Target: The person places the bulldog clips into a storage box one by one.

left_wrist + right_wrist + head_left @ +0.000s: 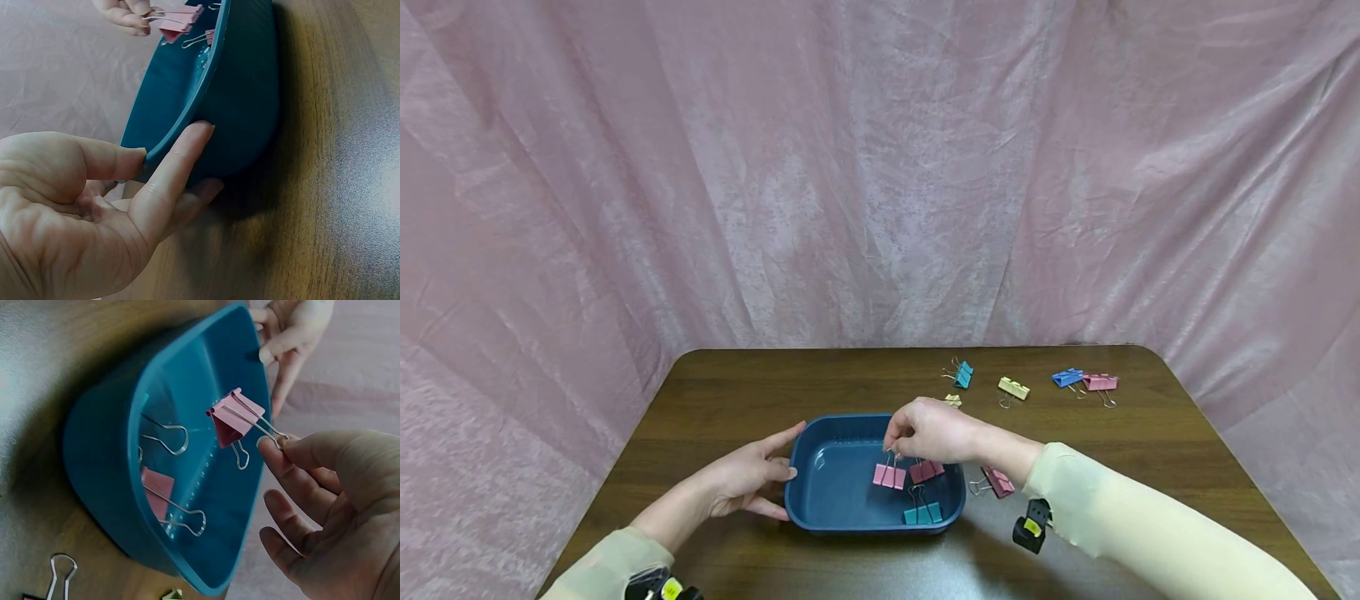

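My left hand (741, 479) rests against the left end of a dark blue plastic bin (838, 523), its fingers spread, with one fingertip on the rim. Over the bin's right half, my right hand (928, 429) pinches the wire handle of a pink binder clip (889, 477) between thumb and fingertips. That clip hangs body-down, and its second handle sticks out freely in the right wrist view. Inside the bin at the right lie another pink binder clip (927, 472) and a teal binder clip (922, 513).
On the brown wooden table (737, 375), a dark pink clip (998, 482) lies right of the bin. Farther back are a teal clip (963, 374), a yellow clip (1013, 387), a partly hidden yellow clip (952, 401), a blue clip (1067, 377) and a pink clip (1101, 382). Pink curtain (880, 167) hangs behind.
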`<action>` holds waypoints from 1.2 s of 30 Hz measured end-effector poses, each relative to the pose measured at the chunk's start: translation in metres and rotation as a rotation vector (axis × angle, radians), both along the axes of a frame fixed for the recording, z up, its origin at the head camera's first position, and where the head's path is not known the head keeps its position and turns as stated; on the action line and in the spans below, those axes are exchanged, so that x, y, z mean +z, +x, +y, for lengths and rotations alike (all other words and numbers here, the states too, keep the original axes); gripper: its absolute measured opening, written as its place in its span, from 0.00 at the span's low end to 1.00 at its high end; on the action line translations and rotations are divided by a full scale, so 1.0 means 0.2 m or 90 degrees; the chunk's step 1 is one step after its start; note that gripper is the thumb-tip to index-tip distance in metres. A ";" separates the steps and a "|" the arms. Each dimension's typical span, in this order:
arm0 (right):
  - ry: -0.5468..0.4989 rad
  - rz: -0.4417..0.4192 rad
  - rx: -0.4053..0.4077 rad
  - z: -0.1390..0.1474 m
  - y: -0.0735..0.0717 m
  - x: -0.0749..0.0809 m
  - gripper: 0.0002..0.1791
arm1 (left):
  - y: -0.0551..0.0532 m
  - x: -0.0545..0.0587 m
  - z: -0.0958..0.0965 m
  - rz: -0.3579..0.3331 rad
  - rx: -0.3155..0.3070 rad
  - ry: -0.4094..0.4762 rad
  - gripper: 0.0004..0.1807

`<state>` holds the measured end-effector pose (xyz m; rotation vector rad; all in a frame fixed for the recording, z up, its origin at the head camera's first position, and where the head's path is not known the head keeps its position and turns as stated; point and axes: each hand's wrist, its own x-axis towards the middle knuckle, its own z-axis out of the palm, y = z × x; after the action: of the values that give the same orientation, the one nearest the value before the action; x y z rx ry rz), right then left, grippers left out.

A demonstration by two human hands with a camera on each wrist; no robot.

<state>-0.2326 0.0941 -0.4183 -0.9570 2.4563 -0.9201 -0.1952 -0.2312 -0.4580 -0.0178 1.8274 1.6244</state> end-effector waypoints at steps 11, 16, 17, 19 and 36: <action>0.028 -0.004 0.029 -0.07 0.03 -0.07 0.06 | -0.01 -0.01 0.00 0.001 0.000 0.000 0.42; 0.060 0.022 0.046 -0.09 0.04 -0.09 0.07 | 0.00 -0.01 0.00 0.004 -0.002 0.003 0.42; 0.063 0.027 0.051 -0.09 0.04 -0.10 0.07 | 0.00 -0.01 0.00 0.004 -0.002 0.003 0.42; 0.067 0.033 0.060 -0.10 0.05 -0.10 0.07 | 0.00 -0.01 0.00 0.004 -0.002 0.003 0.42; 0.116 0.038 0.073 -0.12 0.08 -0.14 0.07 | 0.00 -0.01 0.00 -0.001 0.005 0.003 0.42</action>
<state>-0.2175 0.0707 -0.4464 -1.0611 2.4545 -0.6268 -0.1953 -0.2312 -0.4596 -0.0236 1.8243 1.6333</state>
